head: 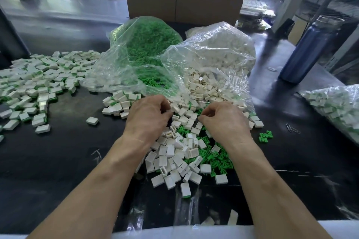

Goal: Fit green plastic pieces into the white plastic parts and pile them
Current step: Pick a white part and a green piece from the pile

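The left hand (148, 115) is palm down over the near heap, its fingers curled in at the far edge around what looks like a white part, though the knuckles hide most of it, so I cannot tell for certain what it holds. The right hand (223, 120) sits just beside it, fingers also curled, thumb and forefinger pinched together over something too small to make out. Between and below the two hands lies a loose heap of white parts (174, 153), small hollow rectangular shells, mixed with a scatter of green pieces (215, 161) that shows mostly on the right side of the heap. A few more green pieces (265, 135) lie apart to the right, near some paper clips (292, 129). Just beyond the hands two clear plastic bags lie open toward the person: the green bag (143, 44) on the left, full of green pieces, and the white bag (217, 52) on the right, spilling white shells onto the table (68, 161), which is dark and glossy. Further left spreads the finished pile (38, 83), white shells with green showing at their edges. At the far right edge lies another bag of finished parts (336, 106), and behind it stands a blue bottle (308, 50). A cardboard box (184, 0) stands at the back.
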The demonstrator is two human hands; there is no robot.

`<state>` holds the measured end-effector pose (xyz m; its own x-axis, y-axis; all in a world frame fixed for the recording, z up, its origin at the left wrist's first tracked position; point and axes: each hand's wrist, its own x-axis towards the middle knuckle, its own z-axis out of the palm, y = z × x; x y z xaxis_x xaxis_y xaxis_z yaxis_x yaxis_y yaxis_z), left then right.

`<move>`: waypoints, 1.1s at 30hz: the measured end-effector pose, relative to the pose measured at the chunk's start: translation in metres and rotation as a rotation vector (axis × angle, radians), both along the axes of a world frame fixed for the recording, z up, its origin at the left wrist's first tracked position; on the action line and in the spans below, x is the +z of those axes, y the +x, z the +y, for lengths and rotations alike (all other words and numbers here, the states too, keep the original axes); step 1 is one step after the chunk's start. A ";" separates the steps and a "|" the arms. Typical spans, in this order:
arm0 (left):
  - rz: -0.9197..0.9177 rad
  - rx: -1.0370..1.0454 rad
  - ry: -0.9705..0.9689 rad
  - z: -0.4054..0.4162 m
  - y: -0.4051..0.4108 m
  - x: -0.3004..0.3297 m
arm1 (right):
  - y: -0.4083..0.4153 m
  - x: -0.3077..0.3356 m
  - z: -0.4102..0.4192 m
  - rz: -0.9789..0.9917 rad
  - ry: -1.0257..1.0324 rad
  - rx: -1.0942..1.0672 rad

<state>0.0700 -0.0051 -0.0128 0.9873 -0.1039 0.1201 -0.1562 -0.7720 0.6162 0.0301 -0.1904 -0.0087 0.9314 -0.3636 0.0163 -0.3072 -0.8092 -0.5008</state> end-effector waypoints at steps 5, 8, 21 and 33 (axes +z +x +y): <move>0.065 0.023 -0.141 0.004 0.000 -0.001 | 0.006 -0.003 0.006 0.018 -0.091 -0.028; 0.065 0.020 -0.191 0.007 0.001 0.000 | 0.008 -0.002 0.007 0.031 -0.103 -0.040; 0.081 -0.192 -0.506 0.007 -0.006 0.006 | 0.002 0.001 0.012 -0.130 -0.040 -0.007; 0.179 -0.276 -0.793 0.006 -0.002 0.004 | -0.006 -0.003 0.021 -0.375 0.608 0.140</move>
<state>0.0684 0.0010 -0.0086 0.9500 -0.2945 0.1040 -0.1244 -0.0514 0.9909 0.0241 -0.1694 -0.0118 0.9414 -0.2876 0.1762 0.0592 -0.3735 -0.9258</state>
